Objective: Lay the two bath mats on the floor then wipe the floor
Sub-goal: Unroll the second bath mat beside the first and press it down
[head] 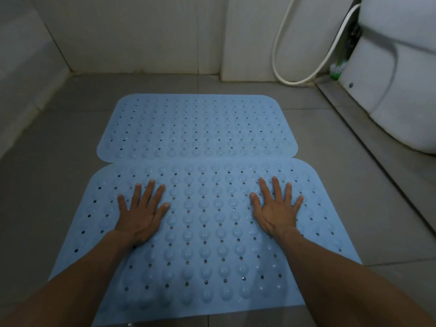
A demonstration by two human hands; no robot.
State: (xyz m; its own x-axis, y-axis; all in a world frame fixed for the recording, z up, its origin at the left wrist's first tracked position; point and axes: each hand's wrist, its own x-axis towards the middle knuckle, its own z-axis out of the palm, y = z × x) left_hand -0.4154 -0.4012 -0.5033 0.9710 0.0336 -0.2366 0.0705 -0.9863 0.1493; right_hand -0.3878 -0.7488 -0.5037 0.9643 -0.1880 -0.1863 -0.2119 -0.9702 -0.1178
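Note:
Two light blue rubber bath mats with bumps and small holes lie flat on the grey tiled floor [342, 175]. The far mat [197, 128] meets the near mat [205, 234] along their long edges. My left hand [141, 213] rests palm down, fingers spread, on the left part of the near mat. My right hand [277, 210] presses flat on its right part in the same way. Neither hand holds anything.
A white toilet [398, 74] stands at the right, beside a raised floor strip [368, 128]. A white hose [304, 55] loops down the back wall next to it. Tiled walls close the left and far sides.

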